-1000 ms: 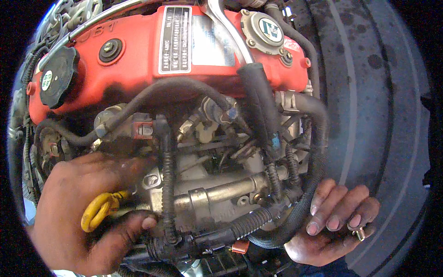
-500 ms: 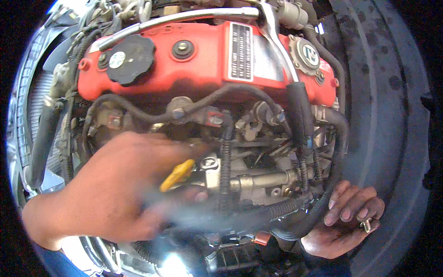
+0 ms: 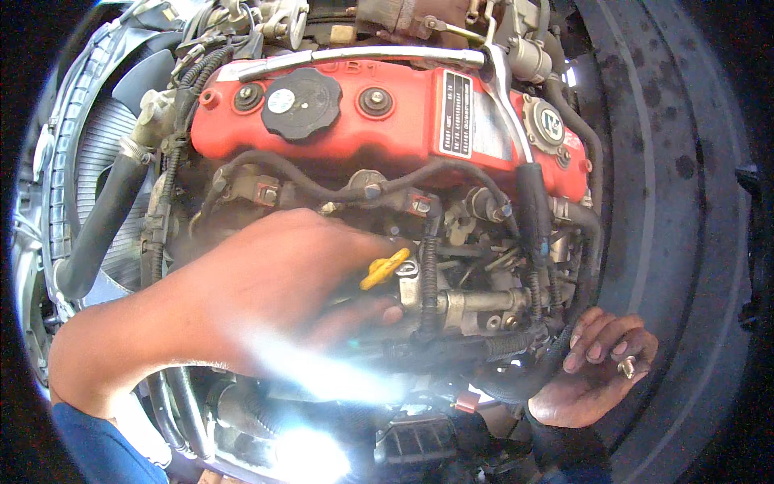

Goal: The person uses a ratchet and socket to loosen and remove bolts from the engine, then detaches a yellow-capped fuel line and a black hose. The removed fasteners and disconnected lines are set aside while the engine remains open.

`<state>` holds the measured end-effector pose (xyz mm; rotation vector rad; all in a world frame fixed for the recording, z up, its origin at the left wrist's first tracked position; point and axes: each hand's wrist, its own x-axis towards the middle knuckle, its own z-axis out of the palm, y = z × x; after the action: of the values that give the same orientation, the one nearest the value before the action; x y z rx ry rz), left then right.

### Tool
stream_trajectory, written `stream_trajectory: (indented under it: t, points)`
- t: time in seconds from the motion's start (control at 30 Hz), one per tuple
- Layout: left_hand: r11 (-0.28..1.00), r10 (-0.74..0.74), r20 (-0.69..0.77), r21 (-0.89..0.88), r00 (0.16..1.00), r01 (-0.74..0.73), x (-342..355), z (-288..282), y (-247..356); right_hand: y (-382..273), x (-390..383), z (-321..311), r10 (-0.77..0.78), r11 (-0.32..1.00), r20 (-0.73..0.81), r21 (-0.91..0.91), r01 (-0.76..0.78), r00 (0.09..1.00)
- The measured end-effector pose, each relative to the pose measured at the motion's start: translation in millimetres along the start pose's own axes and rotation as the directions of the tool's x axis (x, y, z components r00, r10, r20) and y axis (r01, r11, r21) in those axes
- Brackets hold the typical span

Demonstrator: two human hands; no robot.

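Note:
My left hand (image 3: 298, 250) reaches in from the left over the engine, its forefinger and thumb apart. Between those two digits stands the yellow loop handle of a dipstick (image 3: 384, 269); whether the skin touches it I cannot tell. The other fingers are partly hidden beneath the hand. Down at the right, beside the dark fender, my right hand (image 3: 601, 367) is palm up with curled fingers. A small metal bolt (image 3: 627, 367) is held at its fingertips, threads showing.
Across the red valve cover (image 3: 395, 121) lies a long silver bar (image 3: 363, 55), meeting a black-gripped wrench handle (image 3: 530, 206). A black oil cap (image 3: 302, 105) tops the cover. Hoses and corrugated wiring run below. At left is a radiator hose (image 3: 105, 226); glare whitens the lower middle.
The view has shifted, so the engine sits lower and further right. My left hand has moved slightly, less blurred now, around the dipstick handle. The right hand keeps the bolt.

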<state>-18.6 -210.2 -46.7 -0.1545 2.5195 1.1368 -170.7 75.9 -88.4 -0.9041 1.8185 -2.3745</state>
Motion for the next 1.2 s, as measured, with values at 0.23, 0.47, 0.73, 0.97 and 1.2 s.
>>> stream_trajectory:
  t: [0.23,0.47,0.73,0.97,1.2]
  points:
    - [0.999,-0.002,-0.001,-0.032,1.000,0.002,2.2,-0.1,0.4,0.5,-0.5,2.8,-0.027,0.997,-0.017,-0.070,0.026,0.999]
    - [1.000,-0.029,-0.001,-0.010,1.000,0.029,3.5,-1.4,5.8,-2.8,0.4,1.8,0.044,0.998,-0.023,-0.033,-0.045,0.999]
    - [1.000,-0.023,0.007,-0.017,1.000,0.023,2.0,-1.7,4.5,-6.1,-2.4,8.1,0.079,0.986,-0.075,-0.144,-0.089,0.994]
    - [0.992,-0.096,-0.027,-0.080,0.995,0.093,-2.9,-5.8,13.5,-6.7,-3.7,8.6,0.174,0.939,-0.038,-0.295,-0.178,0.984]
    - [0.941,-0.197,-0.479,-0.338,0.856,0.027,-107.7,-40.1,36.2,-6.8,0.3,0.0,0.104,0.887,0.139,-0.460,-0.029,0.985]
